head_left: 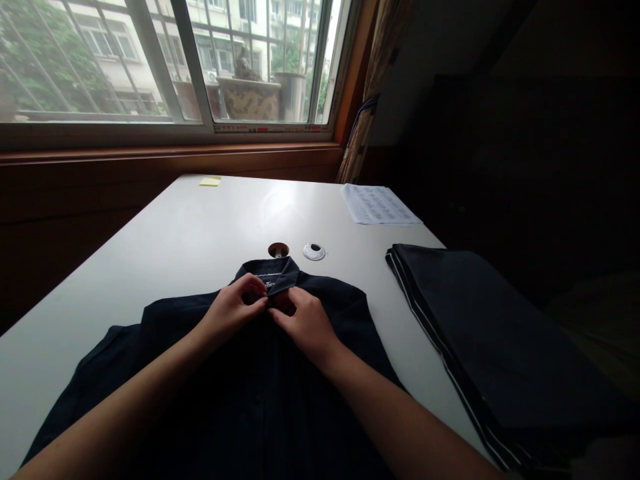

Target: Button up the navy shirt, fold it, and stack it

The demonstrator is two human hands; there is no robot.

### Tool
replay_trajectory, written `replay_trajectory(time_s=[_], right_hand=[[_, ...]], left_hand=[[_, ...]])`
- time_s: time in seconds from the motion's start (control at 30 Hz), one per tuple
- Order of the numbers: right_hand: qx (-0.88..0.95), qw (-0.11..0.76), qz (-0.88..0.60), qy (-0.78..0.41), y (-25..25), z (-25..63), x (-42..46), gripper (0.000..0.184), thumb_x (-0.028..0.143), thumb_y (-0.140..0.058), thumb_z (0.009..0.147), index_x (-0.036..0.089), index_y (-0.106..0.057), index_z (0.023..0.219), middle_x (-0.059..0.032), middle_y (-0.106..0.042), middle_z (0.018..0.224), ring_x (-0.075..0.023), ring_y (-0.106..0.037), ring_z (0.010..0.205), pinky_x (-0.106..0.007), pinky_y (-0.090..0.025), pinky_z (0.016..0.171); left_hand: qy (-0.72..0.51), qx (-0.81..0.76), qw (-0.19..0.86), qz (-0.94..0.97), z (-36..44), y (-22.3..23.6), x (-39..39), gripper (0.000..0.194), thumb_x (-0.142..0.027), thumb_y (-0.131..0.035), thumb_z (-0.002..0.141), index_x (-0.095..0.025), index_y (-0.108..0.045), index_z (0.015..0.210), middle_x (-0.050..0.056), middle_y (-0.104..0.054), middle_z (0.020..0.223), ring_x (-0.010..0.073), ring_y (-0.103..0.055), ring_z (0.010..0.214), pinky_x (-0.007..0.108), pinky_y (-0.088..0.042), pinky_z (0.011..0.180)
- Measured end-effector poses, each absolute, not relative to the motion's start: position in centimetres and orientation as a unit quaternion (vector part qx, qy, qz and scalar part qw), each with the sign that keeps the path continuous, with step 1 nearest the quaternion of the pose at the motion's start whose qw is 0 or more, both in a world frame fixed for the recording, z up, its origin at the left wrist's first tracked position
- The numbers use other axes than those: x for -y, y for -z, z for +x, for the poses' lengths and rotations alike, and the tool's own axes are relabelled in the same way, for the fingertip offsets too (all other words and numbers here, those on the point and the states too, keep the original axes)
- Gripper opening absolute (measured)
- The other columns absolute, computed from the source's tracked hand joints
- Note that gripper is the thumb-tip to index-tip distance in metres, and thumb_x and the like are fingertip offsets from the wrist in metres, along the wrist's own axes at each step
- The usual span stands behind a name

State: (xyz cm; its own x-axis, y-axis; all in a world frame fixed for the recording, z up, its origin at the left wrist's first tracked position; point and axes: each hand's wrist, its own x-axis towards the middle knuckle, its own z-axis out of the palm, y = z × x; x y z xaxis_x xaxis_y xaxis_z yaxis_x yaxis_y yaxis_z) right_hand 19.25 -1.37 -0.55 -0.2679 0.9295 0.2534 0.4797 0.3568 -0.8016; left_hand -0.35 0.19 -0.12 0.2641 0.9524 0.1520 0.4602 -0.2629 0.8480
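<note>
A dark navy collared shirt (240,393) lies spread out front side up, its collar (287,275) pointing away from me and a label showing inside the neck. My left hand (239,300) pinches the shirt's front edge just below the collar, thumb and forefinger together. Close beside it, my right hand (306,319) grips the opposite front edge, its fingers curled and partly hidden. The fingertips of both hands nearly meet at the neck opening. Whether a button sits between them is too small and dark to make out.
The white table (165,233) has a round cable hole (279,250) and a loose-looking white grommet cover (314,251) beyond the collar. Folded dark cloth (480,333) lies on the right. Printed papers (383,205) and a yellow sticky note (210,181) rest near the far edge, below a window.
</note>
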Motion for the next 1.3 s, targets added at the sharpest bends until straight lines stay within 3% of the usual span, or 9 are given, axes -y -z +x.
replay_trajectory(time_s=[0.17,0.4,0.83,1.3], right_hand=[[0.739,0.36,-0.485,-0.298,0.35,19.24,1.4,0.007,0.02,-0.073,0.081,0.02,-0.069,0.087,-0.004,-0.071,0.089,-0.0207,-0.065,0.085,-0.03,-0.051,0.078],[0.738,0.379,-0.474,-0.295,0.27,19.25,1.36,0.008,0.022,-0.065,0.09,0.02,-0.071,0.093,-0.0052,-0.073,0.094,-0.021,-0.067,0.09,-0.031,-0.05,0.084],[0.71,0.38,-0.497,-0.323,-0.27,19.25,1.46,0.009,0.024,-0.067,0.087,0.019,-0.074,0.09,-0.0053,-0.076,0.09,-0.0217,-0.069,0.083,-0.03,-0.051,0.076],[0.679,0.408,-0.474,-0.384,0.27,19.42,1.36,0.014,0.023,-0.066,0.088,0.02,-0.078,0.095,-0.003,-0.078,0.091,-0.0217,-0.073,0.085,-0.029,-0.052,0.078]], left_hand=[[-0.356,-0.489,0.37,0.705,-0.41,0.23,-0.3,0.015,-0.03,-0.065,0.085,-0.021,-0.06,0.096,0.002,-0.066,0.093,0.0195,-0.064,0.088,0.031,-0.05,0.079],[-0.374,-0.479,0.396,0.688,-0.31,0.17,-0.37,0.016,-0.031,-0.066,0.083,-0.02,-0.059,0.092,0.002,-0.065,0.091,0.0197,-0.063,0.088,0.031,-0.05,0.08],[-0.398,-0.451,0.424,0.677,-0.36,0.02,-0.03,0.016,-0.032,-0.068,0.085,-0.02,-0.06,0.09,0.003,-0.065,0.091,0.0199,-0.062,0.088,0.032,-0.048,0.082],[-0.405,-0.436,0.462,0.657,-0.56,0.34,-0.29,0.016,-0.03,-0.07,0.084,-0.019,-0.059,0.088,0.002,-0.064,0.09,0.018,-0.059,0.086,0.03,-0.046,0.08]])
